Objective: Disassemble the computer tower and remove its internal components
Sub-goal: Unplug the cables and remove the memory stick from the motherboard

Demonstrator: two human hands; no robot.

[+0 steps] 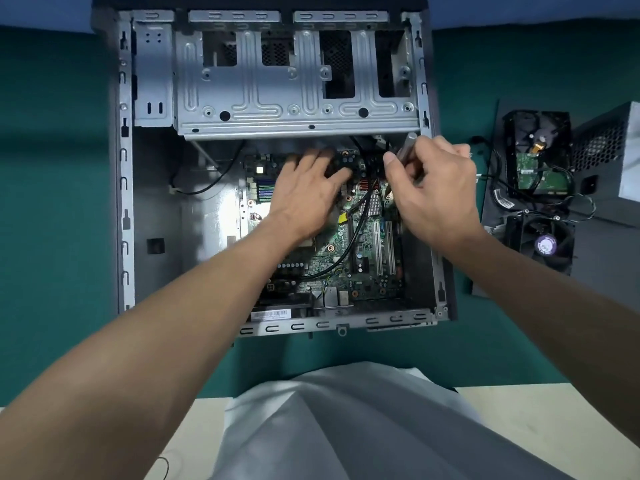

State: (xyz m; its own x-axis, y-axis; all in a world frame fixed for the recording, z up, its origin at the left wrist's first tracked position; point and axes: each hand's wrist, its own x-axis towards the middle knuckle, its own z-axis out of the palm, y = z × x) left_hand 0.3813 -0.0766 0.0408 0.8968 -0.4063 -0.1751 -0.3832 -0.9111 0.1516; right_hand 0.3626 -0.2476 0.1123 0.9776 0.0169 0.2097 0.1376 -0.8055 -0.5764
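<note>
Inside the tower, left hand splayed flat; right hand grasping screwdriver.

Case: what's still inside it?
Inside the case: the motherboard with black cables across it, under both hands. The left hand covers the board's upper middle, so that part is hidden.

Board centre covered by left hand. Tool tip hidden behind right hand; the tool's type cannot be told. Power supply cut by right edge. Case top cropped. Fan label unreadable.
</note>
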